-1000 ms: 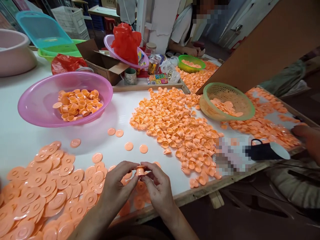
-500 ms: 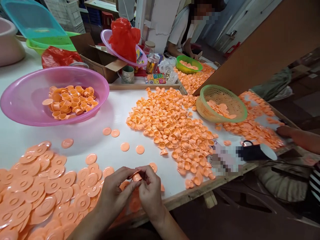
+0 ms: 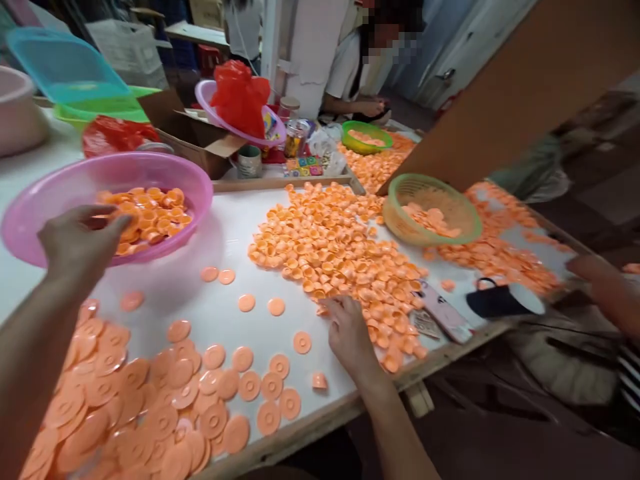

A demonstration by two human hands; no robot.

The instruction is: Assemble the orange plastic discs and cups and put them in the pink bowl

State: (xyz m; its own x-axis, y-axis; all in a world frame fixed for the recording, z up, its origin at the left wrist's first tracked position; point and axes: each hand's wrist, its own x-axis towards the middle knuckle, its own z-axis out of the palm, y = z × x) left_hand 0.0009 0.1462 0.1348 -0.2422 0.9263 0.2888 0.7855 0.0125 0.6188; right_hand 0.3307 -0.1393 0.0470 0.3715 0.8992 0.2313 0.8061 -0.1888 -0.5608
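Observation:
My left hand (image 3: 83,240) reaches over the near side of the pink basin (image 3: 30,217), which holds many small orange toy cups (image 3: 157,210). Its thumb and fingers curve around a blurred orange patch, and I cannot tell whether a piece is between them. At the near edge of a heap of orange cups (image 3: 340,233), my right hand (image 3: 350,333) has its fingertips closed on a small cup (image 3: 320,309). A single cup (image 3: 319,381) lies on the table near that wrist. Flat round orange saucers (image 3: 165,420) are piled at the front left.
A yellow-green basket (image 3: 433,233) with orange discs stands beyond the heap. A phone (image 3: 443,310) and a dark mug (image 3: 500,300) lie near the right edge. Behind are a cardboard box (image 3: 187,143) and a grey mug (image 3: 249,162). A co-worker (image 3: 345,83) sits at the back; another's arm is at right.
My hands, together before around a small orange piece, have parted. The left has moved up and left to the pink basin; the right has moved right to the cup heap.

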